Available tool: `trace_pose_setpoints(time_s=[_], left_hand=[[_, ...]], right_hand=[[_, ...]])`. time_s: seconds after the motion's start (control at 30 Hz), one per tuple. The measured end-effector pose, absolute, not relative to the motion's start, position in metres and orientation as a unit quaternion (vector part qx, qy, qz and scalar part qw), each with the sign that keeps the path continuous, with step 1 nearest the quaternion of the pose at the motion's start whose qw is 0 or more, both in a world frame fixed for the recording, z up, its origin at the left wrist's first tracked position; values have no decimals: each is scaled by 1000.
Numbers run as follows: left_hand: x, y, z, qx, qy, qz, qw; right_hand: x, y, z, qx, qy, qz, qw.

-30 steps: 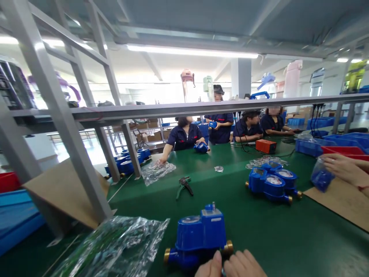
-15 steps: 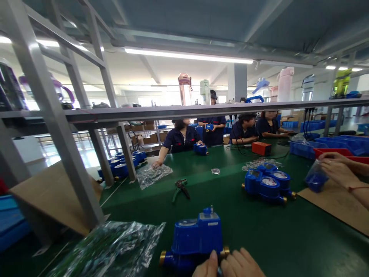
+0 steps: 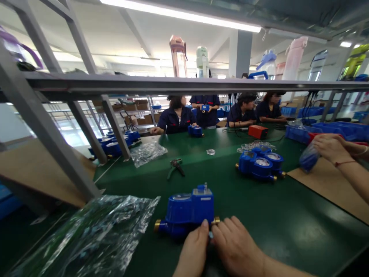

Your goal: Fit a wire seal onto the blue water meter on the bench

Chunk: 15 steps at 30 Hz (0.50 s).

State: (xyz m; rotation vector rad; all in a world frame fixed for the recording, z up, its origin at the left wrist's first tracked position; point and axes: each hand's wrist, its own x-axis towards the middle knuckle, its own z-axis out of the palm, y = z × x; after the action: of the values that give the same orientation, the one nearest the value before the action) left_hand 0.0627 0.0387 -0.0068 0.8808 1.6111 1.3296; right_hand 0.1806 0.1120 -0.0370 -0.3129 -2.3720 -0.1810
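A blue water meter [image 3: 188, 211] with brass end fittings stands on the green table [image 3: 259, 215] right in front of me. My left hand [image 3: 193, 252] and my right hand [image 3: 235, 248] meet at its near side, fingers bent and pressed together around a small blue part [image 3: 211, 234] between the thumbs. Both hands touch the meter's lower edge.
A crinkled clear plastic bag [image 3: 89, 238] lies to the left, pliers [image 3: 175, 167] and a cluster of blue meters [image 3: 261, 163] farther off. A co-worker's hands [image 3: 331, 148] at right hold a bagged blue item over cardboard [image 3: 331, 188]. Several people sit at the far end; a slanted metal frame [image 3: 43, 127] stands left.
The view has tilted down, so my hands and forearms show more. My hands stay at the meter's near side. The co-worker's hands at right hold their bag slightly higher.
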Motion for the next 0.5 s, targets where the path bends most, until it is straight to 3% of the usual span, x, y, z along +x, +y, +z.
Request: trace_pose_setpoints(time_s=[0.17,0.3,0.37,0.5], left_hand=[[77,40,-6,239,593,575,510],[75,43,-9,255,575,588,509],[73,43,-10,295,596,583,467],[69,42,-10,365,649,540,394]], right_hand=[[194,131,-17,-62,-934,-150,317],[191,140,-17,7,-945,-118,305],[184,135,-21,-35,-949,-3,314],[169,112,-28,-205,-875,336,282]])
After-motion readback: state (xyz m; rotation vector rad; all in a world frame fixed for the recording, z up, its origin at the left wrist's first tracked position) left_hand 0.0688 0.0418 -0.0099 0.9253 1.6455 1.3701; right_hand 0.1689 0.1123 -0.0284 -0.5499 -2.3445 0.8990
